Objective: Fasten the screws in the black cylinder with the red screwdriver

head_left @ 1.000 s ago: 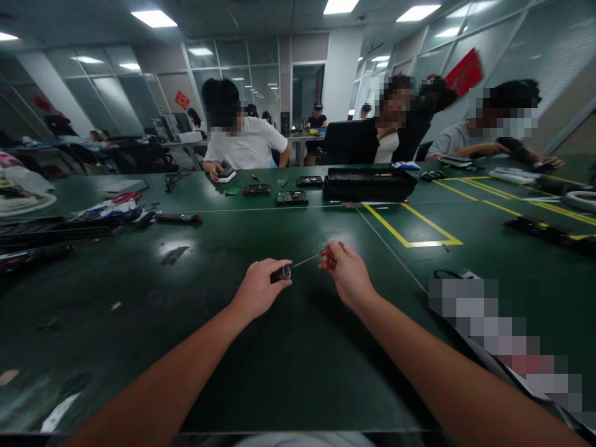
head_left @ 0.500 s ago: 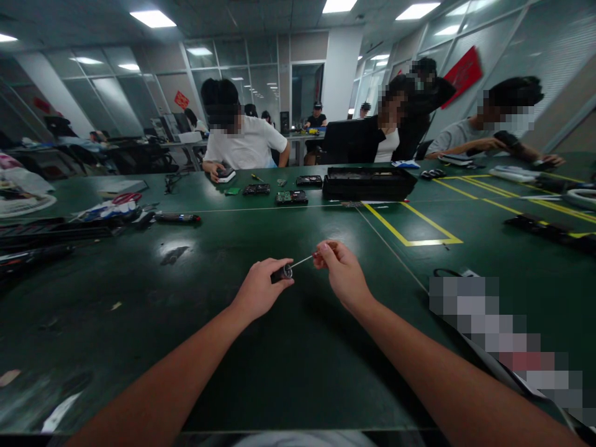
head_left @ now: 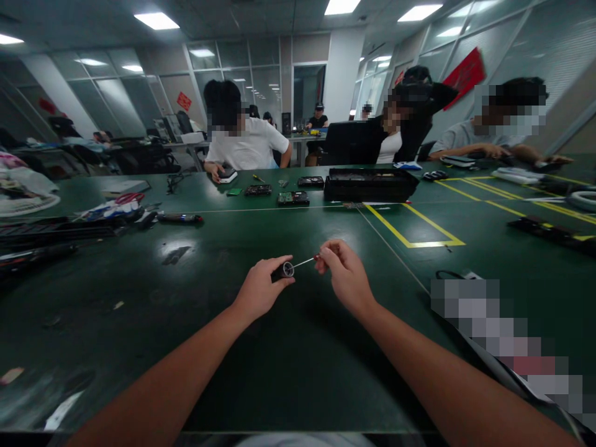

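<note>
Glass partitions (head_left: 261, 65) and ceiling lights (head_left: 156, 21) show beyond a green table (head_left: 288, 372), head view. Left hand (head_left: 261, 288) grips a dark cylinder (head_left: 282, 271) over the table, round end (head_left: 288, 269) facing right; right hand (head_left: 344, 273) pinches a thin rod (head_left: 304, 262) — long axis slanting up and rightward from that end.

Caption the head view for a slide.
Left hand holding a small black cylinder, right hand holding a thin silvery rod angled toward it, above a glossy green tabletop.
</note>
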`<action>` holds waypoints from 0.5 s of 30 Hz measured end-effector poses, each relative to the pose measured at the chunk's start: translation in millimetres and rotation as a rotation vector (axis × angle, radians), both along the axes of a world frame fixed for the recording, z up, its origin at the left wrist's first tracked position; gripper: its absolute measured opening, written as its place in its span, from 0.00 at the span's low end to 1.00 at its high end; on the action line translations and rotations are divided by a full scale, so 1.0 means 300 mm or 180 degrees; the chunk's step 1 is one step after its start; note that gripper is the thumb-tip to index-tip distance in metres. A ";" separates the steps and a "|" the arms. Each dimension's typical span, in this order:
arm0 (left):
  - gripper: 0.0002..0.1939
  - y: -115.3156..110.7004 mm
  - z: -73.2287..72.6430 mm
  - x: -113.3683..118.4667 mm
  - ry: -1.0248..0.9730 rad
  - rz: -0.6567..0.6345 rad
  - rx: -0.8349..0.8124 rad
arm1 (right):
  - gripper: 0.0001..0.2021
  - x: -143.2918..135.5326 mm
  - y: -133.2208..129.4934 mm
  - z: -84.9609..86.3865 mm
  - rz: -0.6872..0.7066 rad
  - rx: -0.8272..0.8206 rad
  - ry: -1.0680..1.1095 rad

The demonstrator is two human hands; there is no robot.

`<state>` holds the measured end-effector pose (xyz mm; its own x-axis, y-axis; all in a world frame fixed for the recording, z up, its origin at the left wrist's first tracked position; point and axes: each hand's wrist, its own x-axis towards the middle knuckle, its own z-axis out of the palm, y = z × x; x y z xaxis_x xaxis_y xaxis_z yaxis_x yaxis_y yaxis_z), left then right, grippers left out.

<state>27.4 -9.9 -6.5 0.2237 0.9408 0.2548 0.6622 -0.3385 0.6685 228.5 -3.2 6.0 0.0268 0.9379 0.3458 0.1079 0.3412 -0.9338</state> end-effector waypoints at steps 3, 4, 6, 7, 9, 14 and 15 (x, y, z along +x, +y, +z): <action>0.24 -0.006 0.012 0.008 0.0050 0.0027 -0.0041 | 0.17 0.003 -0.017 0.018 -0.0350 0.0114 -0.0442; 0.22 -0.008 0.015 0.010 0.0052 -0.0008 -0.0024 | 0.18 0.003 -0.021 0.022 -0.0446 0.0170 -0.0558; 0.21 -0.011 0.020 0.012 0.0026 -0.0086 0.0049 | 0.16 0.003 -0.025 0.026 -0.0485 0.0286 -0.0685; 0.20 -0.010 0.021 0.011 0.0000 -0.0106 0.0096 | 0.13 0.004 -0.026 0.025 -0.0432 0.0328 -0.0690; 0.19 -0.008 0.020 0.008 -0.0063 -0.0107 0.0186 | 0.10 0.005 -0.028 0.021 -0.0274 0.0391 -0.0647; 0.20 -0.003 0.012 0.001 -0.0144 -0.0124 0.0251 | 0.14 0.011 -0.030 0.023 -0.0280 0.0331 -0.0896; 0.20 -0.003 0.010 0.001 -0.0143 -0.0139 0.0235 | 0.16 0.013 -0.030 0.025 -0.0335 0.0314 -0.0982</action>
<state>27.7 -10.9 -3.4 0.2509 0.9086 0.3339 0.6156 -0.4159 0.6694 232.5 -12.4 13.4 0.0016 0.8972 0.4416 0.4197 0.4002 -0.8147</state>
